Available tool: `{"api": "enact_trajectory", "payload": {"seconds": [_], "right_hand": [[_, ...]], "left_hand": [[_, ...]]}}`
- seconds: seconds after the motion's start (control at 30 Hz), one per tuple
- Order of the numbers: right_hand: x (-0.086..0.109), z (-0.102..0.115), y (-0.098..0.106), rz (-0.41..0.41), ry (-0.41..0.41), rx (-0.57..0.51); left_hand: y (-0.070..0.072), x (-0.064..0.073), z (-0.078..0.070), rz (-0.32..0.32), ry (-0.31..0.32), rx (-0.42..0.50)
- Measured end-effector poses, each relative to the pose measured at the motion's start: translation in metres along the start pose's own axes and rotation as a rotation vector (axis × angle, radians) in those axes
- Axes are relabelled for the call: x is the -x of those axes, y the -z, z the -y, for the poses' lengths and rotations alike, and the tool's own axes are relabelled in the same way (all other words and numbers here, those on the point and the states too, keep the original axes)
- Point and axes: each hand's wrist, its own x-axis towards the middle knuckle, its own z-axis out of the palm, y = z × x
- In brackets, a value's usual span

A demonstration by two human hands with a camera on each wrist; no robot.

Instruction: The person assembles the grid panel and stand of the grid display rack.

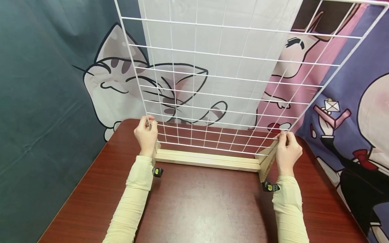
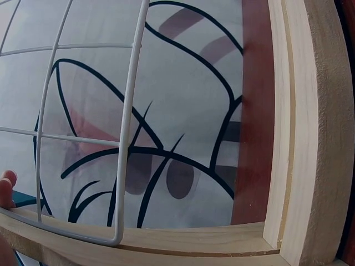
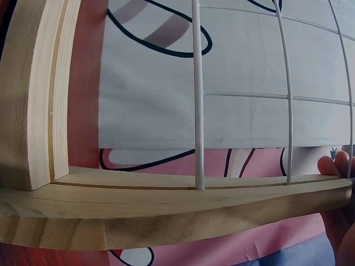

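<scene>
A white wire grid panel (image 1: 216, 148) stands tilted over a pale wooden stand, its crossbar (image 1: 206, 161) lying across the near side. My left hand (image 1: 146, 135) pinches the panel's left edge above the stand's left side piece (image 2: 194, 245). On the other side, my right hand (image 1: 288, 153) pinches the right edge at the top of the right side piece (image 1: 268, 161). In the left wrist view the panel's rounded lower corner overlaps the side piece near its groove. The right wrist view has the bottom wire (image 3: 198, 94) meeting the grooved right piece, short of the crossbar.
The stand sits on a dark red-brown table (image 1: 200, 202). Behind it hangs a cloth with cartoon cats (image 1: 121, 81), and a purple printed cloth (image 1: 343, 84) is at the right. Small black wrist cameras (image 1: 157, 172) hang beside both cuffs.
</scene>
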Motion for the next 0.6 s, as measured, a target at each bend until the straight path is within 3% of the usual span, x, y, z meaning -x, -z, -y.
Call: {"api": "enact_trajectory", "payload": {"seconds": [0.23, 0.6], "right_hand": [[0.0028, -0.0034, -0.0027, -0.014, 0.019, 0.055], [0.0034, -0.0034, -0.0037, -0.022, 0.036, 0.034]], "left_hand": [[0.0013, -0.0008, -0.0009, 0.006, 0.005, 0.019], [0.0013, -0.0002, -0.0007, 0.017, 0.025, 0.039]]}}
